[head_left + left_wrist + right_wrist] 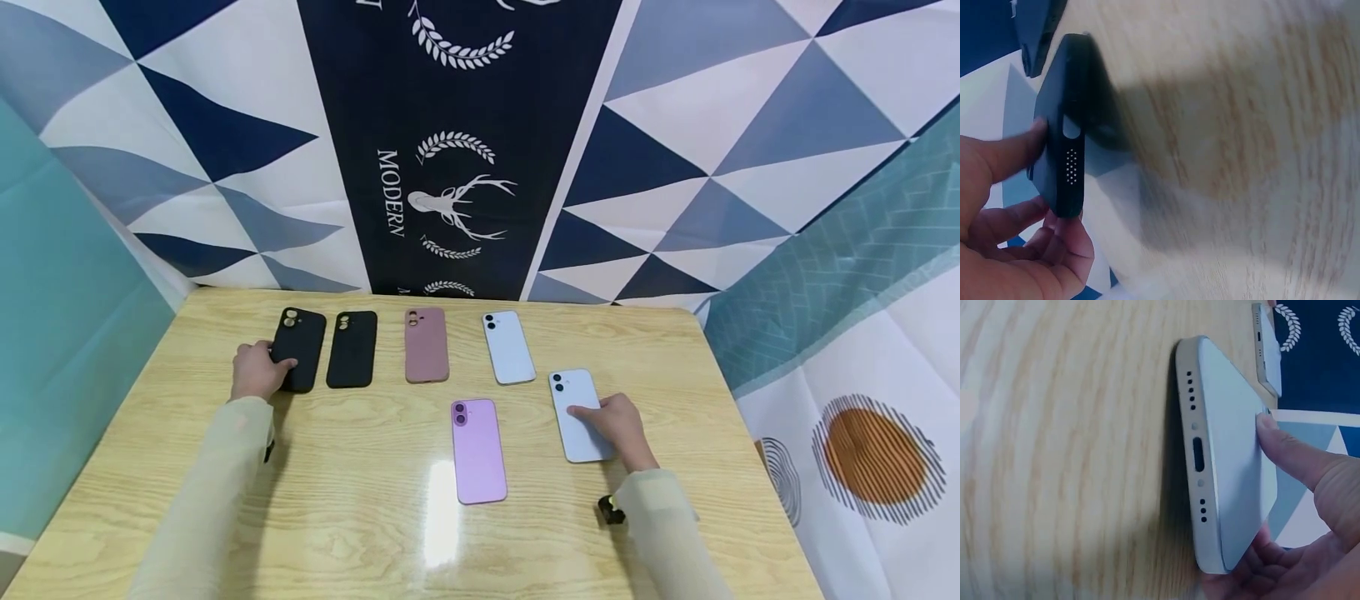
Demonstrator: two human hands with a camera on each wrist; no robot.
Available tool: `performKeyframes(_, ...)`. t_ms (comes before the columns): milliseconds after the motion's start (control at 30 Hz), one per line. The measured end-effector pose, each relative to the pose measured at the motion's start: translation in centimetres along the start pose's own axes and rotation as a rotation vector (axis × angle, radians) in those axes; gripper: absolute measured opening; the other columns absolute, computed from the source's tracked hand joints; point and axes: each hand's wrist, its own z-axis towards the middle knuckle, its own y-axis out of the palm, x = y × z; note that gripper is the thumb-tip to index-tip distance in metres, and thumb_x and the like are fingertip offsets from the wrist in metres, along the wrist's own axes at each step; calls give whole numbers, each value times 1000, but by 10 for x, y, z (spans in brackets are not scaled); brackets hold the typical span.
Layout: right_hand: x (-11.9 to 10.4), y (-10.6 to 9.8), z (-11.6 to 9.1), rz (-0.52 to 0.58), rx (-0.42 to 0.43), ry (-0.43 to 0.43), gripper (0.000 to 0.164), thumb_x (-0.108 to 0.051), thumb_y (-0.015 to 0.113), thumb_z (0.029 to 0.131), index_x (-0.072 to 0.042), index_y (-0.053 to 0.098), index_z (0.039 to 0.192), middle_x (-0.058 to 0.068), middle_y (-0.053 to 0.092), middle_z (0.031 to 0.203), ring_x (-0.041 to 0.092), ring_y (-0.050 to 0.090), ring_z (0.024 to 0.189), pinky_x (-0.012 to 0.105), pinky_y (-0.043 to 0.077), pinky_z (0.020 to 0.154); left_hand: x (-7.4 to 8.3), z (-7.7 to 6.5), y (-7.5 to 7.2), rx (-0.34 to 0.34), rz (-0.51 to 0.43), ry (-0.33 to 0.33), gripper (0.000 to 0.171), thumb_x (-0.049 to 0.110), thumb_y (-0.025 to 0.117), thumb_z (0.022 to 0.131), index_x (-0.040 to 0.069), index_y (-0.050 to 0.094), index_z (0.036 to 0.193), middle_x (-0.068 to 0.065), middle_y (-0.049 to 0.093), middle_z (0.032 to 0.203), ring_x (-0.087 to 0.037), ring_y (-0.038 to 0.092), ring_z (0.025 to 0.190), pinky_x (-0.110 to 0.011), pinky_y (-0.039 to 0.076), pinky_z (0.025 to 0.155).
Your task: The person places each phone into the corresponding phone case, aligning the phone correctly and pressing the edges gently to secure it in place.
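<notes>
At the table's left, my left hand (257, 372) grips a black phone case (302, 343) by its left edge, thumb on the back. In the left wrist view that case (1066, 125) shows its port cutout and speaker holes, with the fingers curled under its edge. My right hand (621, 423) pinches a pale white phone (576, 400) at its right side, thumb across the back. The right wrist view shows this phone's (1235, 462) bottom edge with its charging port, and the fingers partly tucked beneath.
Beside the held case lies another black phone case (352, 350). A dusty pink case (426, 346) and a second white phone (508, 348) continue the back row. Nearer the front lies a purple phone (479, 454). Patterned cloth (450, 167) hangs behind the wooden table (360, 500).
</notes>
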Motion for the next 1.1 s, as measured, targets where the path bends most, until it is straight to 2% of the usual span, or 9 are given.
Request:
performKeyframes(167,5,-3,4,45,-53,1,51,-31,65,86,11,52,112,25,54,110,30,55,92,31,49,70,-1,0,-5,2,-37,20,50,14,50,95,-17,38,132,-40,44,125,-51,44,114,-56,44,93)
performKeyframes(300,9,-3,7,84,-66,-35,44,-24,53,93,12,50,119,29,52,117,35,54,103,39,50,81,-2,0,-7,4,-67,10,45,13,48,96,-15,43,131,-36,50,123,-48,50,111,-53,48,88)
performKeyframes(467,13,-5,11,162,-104,-52,41,-19,42,98,11,49,125,30,49,127,37,50,115,44,47,92,-3,-1,-8,2,-102,-22,44,13,49,95,-12,44,131,-33,51,124,-46,49,114,-52,47,91)
performKeyframes(833,16,-6,11,269,-135,-39,43,-20,38,101,9,45,131,29,42,137,39,40,129,49,38,106,-11,-9,-15,-39,-190,-28,43,15,50,96,-10,47,130,-32,51,125,-43,50,114,-49,48,89)
performKeyframes(967,18,-7,10,266,-146,-42,43,-21,38,101,8,45,132,28,42,138,39,38,131,49,37,107,-15,-13,-17,-77,-243,-64,42,18,50,97,-7,49,130,-30,52,128,-40,53,113,-38,52,81)
performKeyframes(1100,19,-8,9,253,-161,-65,44,-21,37,101,10,44,131,30,41,138,40,38,131,50,37,106,-19,-16,-19,-105,-286,-70,43,19,51,96,-6,50,130,-30,51,128,-38,55,111,-27,53,73)
